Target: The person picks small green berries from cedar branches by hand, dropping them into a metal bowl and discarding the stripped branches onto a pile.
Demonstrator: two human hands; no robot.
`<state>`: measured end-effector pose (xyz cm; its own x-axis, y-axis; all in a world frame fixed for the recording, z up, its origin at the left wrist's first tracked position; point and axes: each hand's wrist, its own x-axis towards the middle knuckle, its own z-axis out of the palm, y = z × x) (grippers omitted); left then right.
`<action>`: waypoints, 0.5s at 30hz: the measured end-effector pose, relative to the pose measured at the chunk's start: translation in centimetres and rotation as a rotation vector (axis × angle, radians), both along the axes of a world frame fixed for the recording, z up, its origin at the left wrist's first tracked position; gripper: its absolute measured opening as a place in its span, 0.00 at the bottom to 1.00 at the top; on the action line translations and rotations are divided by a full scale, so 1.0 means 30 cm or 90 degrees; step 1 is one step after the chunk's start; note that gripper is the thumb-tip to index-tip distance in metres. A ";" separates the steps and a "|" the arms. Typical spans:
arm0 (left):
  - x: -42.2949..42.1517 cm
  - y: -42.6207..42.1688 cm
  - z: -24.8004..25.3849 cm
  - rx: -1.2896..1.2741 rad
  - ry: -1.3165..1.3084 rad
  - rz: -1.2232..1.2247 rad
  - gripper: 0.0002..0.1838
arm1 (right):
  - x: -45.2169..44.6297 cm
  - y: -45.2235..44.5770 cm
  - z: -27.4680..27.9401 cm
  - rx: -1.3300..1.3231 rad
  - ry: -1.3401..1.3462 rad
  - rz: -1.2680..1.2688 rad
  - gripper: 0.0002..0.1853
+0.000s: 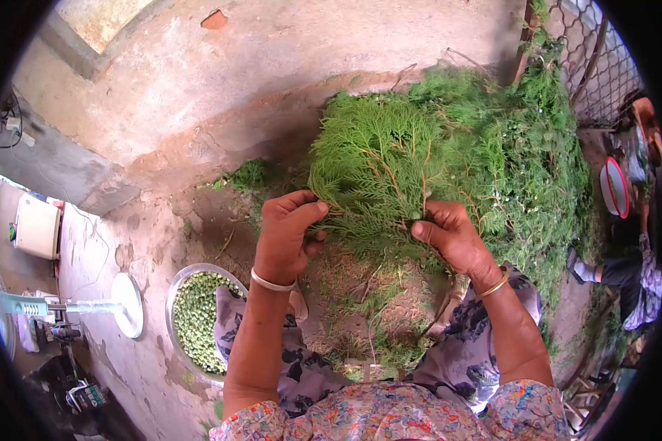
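Note:
In front of me is a flat, feathery green conifer branch [379,165], its fan of sprays pointing away toward the wall. My right hand [454,239] is closed on its stem end, thumb pressed against the fingers. At the branch's left edge, my left hand [287,231] pinches a small side spray between thumb and forefinger; its other fingers curl loosely beneath. Left of my knees, a round metal basin [172,301] holds many small pale-green cones or berries [204,316].
A large heap of cut conifer greenery [522,162] lies to the right, against the wall [272,51]. Leaf scraps [368,294] litter the ground between my legs. A fan [128,305] stands at left. Another person's leg [614,272] shows at far right, near a red-rimmed basin [616,187].

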<state>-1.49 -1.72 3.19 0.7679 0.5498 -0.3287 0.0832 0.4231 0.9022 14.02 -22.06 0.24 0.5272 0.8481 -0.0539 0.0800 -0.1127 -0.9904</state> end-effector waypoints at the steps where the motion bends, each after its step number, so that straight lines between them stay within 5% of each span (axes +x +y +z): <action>1: -0.002 0.003 0.004 -0.029 -0.012 -0.008 0.06 | 0.006 -0.002 -0.009 0.000 0.000 -0.001 0.15; 5: -0.006 0.004 0.010 -0.039 -0.023 -0.030 0.06 | 0.015 -0.005 0.018 0.016 -0.036 -0.009 0.18; 7: -0.008 -0.007 0.011 0.268 0.086 -0.020 0.07 | 0.009 -0.006 0.030 0.004 -0.059 -0.017 0.19; 13: 0.007 -0.004 -0.009 -0.057 -0.018 0.110 0.06 | -0.001 0.005 0.021 0.034 -0.068 -0.032 0.20; 15: 0.016 -0.018 -0.013 0.063 0.002 0.120 0.07 | -0.005 0.007 0.026 0.017 -0.066 -0.025 0.20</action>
<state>-1.01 -2.25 2.78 0.6480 0.7129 -0.2680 0.0132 0.3412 0.9399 13.87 -21.86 1.02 0.5614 0.8272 0.0253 0.1787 -0.0913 -0.9797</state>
